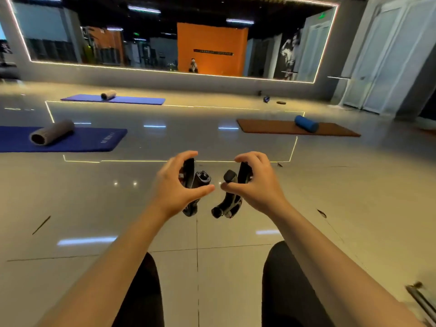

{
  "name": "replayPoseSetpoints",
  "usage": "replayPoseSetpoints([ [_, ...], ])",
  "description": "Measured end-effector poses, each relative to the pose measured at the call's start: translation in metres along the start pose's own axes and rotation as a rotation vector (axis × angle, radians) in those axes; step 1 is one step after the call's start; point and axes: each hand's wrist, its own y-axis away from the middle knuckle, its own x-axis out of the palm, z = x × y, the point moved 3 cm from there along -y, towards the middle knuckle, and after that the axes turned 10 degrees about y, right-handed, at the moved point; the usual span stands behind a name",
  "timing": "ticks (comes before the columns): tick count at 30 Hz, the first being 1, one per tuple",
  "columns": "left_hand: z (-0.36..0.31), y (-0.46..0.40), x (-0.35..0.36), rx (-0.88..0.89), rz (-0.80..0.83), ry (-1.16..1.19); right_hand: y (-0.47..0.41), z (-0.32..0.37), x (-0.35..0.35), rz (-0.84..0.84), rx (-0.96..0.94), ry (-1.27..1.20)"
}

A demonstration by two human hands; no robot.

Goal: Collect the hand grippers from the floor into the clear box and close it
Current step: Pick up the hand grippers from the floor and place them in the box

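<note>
Left hand (175,185): held out over the tiled floor (118,208), fingers curled round the far handle of a black hand gripper (194,182); the thumb is stretched toward the centre, below the gripper's round head.
Left hand gripper: held clear of the floor, its handles running down and toward the viewer, its knob end facing the other gripper.
Right hand (257,182): held out at the same height, fingers curled over the top of a second black hand gripper (230,197); its lower handle is pinched by the thumb.
Right hand gripper: carried in the air, handle ends pointing down, just beside the left one but not touching it.
Clear box: not identified with certainty; a blurred clear edge is seen at the lower right corner, too indistinct to name.
Legs: two knees in dark clothing (141,291) are seen at the bottom, apart, with tile between them.
Near blue mat (89,142): laid at the left, a grey foam roller (52,133) resting on it.
Far blue mat (132,100): laid further back, a second grey roller (108,95) on it.
Brown mat (271,127): laid at the right, a blue roller (306,123) on it.
Wall mirror (165,38): edged with a lit strip; an orange wall is reflected in it.
</note>
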Motion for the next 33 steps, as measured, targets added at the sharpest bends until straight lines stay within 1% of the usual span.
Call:
replayPoseSetpoints([
  [4, -0.024, -0.018, 0.074, 0.038, 0.109, 0.080, 0.023, -0.053, -0.046, -0.040, 0.058, 0.036],
  [7, -0.042, -0.018, 0.122, 0.069, 0.199, 0.132, 0.051, -0.082, -0.075, -0.077, 0.139, 0.082],
  [12, -0.076, -0.004, 0.186, 0.113, 0.297, 0.286, 0.118, -0.112, -0.125, -0.145, 0.314, 0.188],
  [17, -0.125, 0.023, 0.254, 0.180, 0.476, 0.462, 0.181, -0.129, -0.179, -0.225, 0.460, 0.344],
  [21, -0.158, 0.038, 0.320, 0.202, 0.634, 0.551, 0.225, -0.156, -0.218, -0.283, 0.602, 0.396],
  [27, -0.197, 0.058, 0.433, 0.243, 0.897, 0.527, 0.306, -0.226, -0.269, -0.407, 0.857, 0.407],
  [29, -0.198, 0.069, 0.468, 0.227, 0.952, 0.498, 0.327, -0.256, -0.285, -0.430, 0.921, 0.414],
  [33, -0.200, 0.079, 0.531, 0.189, 1.017, 0.443, 0.356, -0.321, -0.317, -0.486, 0.988, 0.431],
])
